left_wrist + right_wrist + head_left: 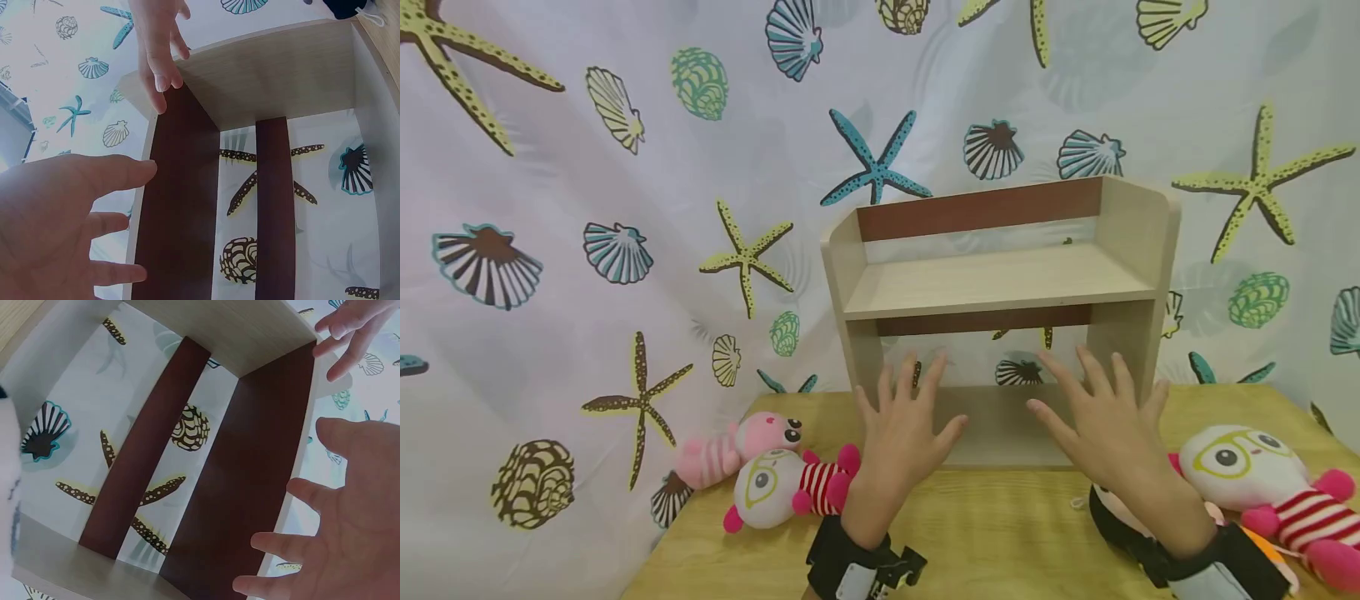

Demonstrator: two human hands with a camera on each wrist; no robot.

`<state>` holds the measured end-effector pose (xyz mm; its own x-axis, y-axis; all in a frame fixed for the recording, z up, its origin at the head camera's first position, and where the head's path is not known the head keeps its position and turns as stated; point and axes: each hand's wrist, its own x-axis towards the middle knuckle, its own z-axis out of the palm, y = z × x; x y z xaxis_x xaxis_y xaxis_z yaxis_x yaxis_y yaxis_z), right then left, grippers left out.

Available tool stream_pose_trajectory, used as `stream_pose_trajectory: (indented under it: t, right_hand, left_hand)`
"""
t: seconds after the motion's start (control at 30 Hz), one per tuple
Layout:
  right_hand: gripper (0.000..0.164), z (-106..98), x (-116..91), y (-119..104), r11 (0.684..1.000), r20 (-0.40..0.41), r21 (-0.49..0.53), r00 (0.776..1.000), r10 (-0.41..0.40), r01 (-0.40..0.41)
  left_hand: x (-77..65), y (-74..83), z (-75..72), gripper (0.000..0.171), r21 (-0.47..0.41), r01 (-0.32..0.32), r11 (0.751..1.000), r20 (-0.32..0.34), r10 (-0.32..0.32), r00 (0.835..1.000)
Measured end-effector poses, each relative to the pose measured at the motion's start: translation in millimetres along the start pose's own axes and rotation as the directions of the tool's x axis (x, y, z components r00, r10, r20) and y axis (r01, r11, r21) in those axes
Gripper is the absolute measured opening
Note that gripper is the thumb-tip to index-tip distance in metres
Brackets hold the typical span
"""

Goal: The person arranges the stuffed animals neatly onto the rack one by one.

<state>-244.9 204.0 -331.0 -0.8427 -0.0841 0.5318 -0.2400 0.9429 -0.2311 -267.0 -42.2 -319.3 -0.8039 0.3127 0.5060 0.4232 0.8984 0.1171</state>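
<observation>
A small two-tier wooden shelf (1000, 279), pale with dark brown back strips, stands upright on the table. My left hand (901, 437) is held up before its lower opening, fingers straight and spread. To the right of it, my right hand (1108, 425) is raised the same way, palm toward the shelf. Neither hand holds anything. In the wrist views, the left-hand fingers (122, 172) and the right-hand fingers (309, 494) overlap the edge of the shelf's upper board; whether they touch it I cannot tell.
A pink plush toy (767, 433) and a white-headed plush in a striped shirt (767, 492) lie left. At right lies a similar plush with yellow glasses (1240, 467). A dark-haired doll (1108, 517) is partly hidden under my right forearm. A shell-patterned curtain (647, 167) hangs behind.
</observation>
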Motion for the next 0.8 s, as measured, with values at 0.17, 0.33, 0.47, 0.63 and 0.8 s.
stream_pose_trajectory:
  t: [0.17, 0.33, 0.47, 0.63, 0.8]
  right_hand:
    - [0.064, -2.5, -2.0, -1.1, 1.0, -0.05, 0.024, 0.999, -0.016, 0.017]
    - [0.062, -2.5, -1.8, -0.5, 0.999, -0.076, 0.045, 0.997, -0.025, 0.028]
    - [0.062, -1.8, -1.3, 2.1, 0.998, -0.09, 0.052, 0.996, -0.023, 0.028]
    - [0.064, 0.3, 1.4, 7.7, 0.997, -0.14, 0.053, 0.989, -0.055, 0.062]
    - [0.066, 1.5, 3.9, 13.0, 0.992, -0.163, 0.102, 0.985, -0.052, 0.069]
  left_hand:
    - [-2.9, 1.4, -1.6, 0.067, -0.029, -0.057, 0.998, -0.012, 0.056, 0.998]
    - [-5.4, 3.6, -5.3, 0.065, -0.034, -0.072, 0.997, 0.0, 0.072, 0.997]
    - [-6.3, 5.0, -7.7, 0.064, -0.015, -0.086, 0.996, -0.017, 0.085, 0.996]
    - [-8.1, 6.0, -10.6, 0.064, -0.006, -0.097, 0.995, -0.034, 0.097, 0.995]
    - [-9.7, 6.6, -13.2, 0.064, -0.02, -0.101, 0.995, -0.044, 0.1, 0.994]
